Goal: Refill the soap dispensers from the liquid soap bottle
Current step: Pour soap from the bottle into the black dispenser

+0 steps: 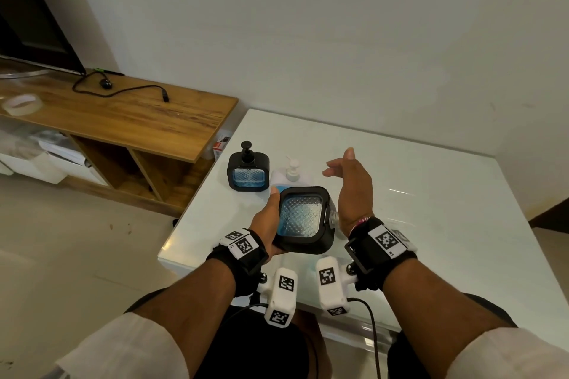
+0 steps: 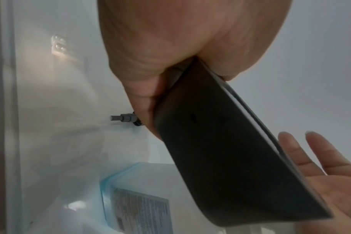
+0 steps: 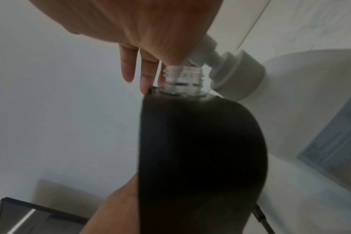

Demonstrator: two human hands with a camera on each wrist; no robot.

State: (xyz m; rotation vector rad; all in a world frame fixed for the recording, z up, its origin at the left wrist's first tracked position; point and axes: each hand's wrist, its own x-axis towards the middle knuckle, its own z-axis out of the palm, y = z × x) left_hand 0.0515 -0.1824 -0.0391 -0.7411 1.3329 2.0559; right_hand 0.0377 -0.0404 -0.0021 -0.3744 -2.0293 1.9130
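My left hand (image 1: pixel 271 218) grips a black square soap dispenser (image 1: pixel 303 220) and holds it tilted above the white table's near edge. Its clear textured window faces up, and its bare threaded neck (image 3: pixel 182 79) points right, with no pump on it. My right hand (image 1: pixel 338 163) hovers just right of the dispenser, fingers relaxed and holding nothing. The fingers (image 3: pixel 128 66) hang close to the neck. A white liquid soap bottle (image 1: pixel 291 174) with a pump stands behind the held dispenser. A second black dispenser (image 1: pixel 248 171), with its pump on, stands to the left.
The white glossy table (image 1: pixel 431 209) stands against the wall. A wooden TV bench (image 1: pixel 123 114) with a cable, a tape roll (image 1: pixel 21 103) and a dark screen is on the left. In the left wrist view the soap bottle's label (image 2: pixel 138 207) shows below the held dispenser (image 2: pixel 230 158).
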